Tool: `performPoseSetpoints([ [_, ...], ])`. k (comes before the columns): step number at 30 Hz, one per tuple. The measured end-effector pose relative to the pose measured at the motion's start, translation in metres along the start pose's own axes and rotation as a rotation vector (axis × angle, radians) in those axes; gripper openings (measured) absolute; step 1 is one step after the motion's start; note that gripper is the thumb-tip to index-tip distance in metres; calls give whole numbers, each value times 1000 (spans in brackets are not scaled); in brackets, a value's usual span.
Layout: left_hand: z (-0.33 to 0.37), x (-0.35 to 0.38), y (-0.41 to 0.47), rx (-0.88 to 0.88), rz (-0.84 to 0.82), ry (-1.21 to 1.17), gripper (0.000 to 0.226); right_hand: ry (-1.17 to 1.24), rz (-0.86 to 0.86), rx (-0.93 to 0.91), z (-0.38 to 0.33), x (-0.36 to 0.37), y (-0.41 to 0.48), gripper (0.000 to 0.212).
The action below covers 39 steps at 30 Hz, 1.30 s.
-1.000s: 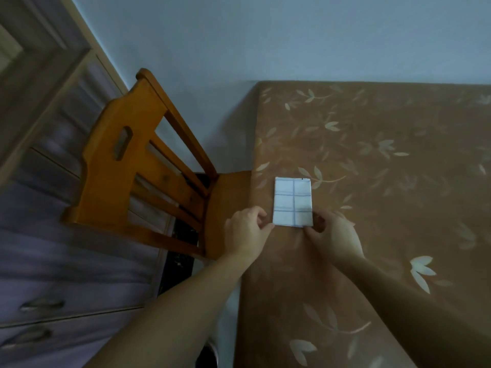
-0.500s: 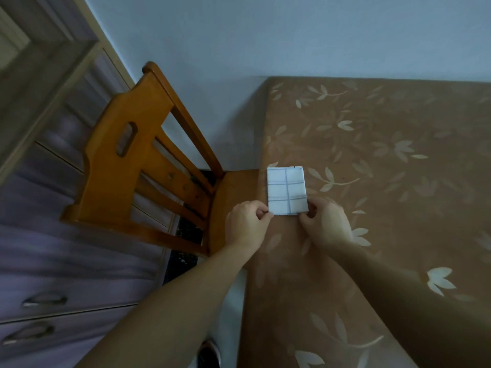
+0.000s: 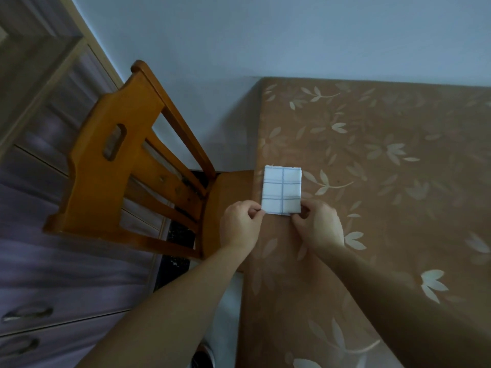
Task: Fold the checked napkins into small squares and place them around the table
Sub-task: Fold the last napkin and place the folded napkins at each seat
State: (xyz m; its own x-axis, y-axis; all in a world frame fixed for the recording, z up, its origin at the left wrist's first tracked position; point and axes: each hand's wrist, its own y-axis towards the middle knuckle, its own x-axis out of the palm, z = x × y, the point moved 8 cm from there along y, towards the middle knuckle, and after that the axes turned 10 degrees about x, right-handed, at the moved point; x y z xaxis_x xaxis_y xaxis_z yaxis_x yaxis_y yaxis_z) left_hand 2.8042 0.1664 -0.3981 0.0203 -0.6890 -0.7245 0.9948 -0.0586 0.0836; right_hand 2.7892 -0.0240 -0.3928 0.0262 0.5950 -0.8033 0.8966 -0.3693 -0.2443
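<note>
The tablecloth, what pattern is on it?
Brown tablecloth printed with pale cream leaf and flower sprigs, seen in the head view.

A pale blue wall [image 3: 265,35] fills twelve o'clock; an orange wooden chair [image 3: 87,187] stands at nine, grey drawers [image 3: 58,296] at eight, the leaf-patterned table [image 3: 411,208] at three.

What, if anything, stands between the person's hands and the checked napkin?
Nothing visible does. The left hand and right hand each pinch a near corner of the napkin, which lies on the table.
</note>
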Motion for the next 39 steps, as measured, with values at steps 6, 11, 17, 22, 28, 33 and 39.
performPoseSetpoints([
  [6,-7,0,-2,-44,14,-25,12,27,-7,-1,-4,3,1,23],
  [11,-10,-2,0,-39,24,-37,12,46,-7,7,-4,6,1,24],
  [17,-10,-5,-2,-49,34,-47,13,38,-16,6,-5,8,1,24],
  [22,-10,-4,-1,-51,20,-44,12,48,-22,13,-5,6,0,25],
  [28,6,-24,-5,-6,31,-36,13,51,6,42,4,-14,-13,23],
  [33,40,-55,-21,73,-18,-14,17,37,-31,33,2,-42,-28,53],
  [39,66,-88,-63,119,-210,95,54,-110,-78,5,-7,-81,-81,73],
])
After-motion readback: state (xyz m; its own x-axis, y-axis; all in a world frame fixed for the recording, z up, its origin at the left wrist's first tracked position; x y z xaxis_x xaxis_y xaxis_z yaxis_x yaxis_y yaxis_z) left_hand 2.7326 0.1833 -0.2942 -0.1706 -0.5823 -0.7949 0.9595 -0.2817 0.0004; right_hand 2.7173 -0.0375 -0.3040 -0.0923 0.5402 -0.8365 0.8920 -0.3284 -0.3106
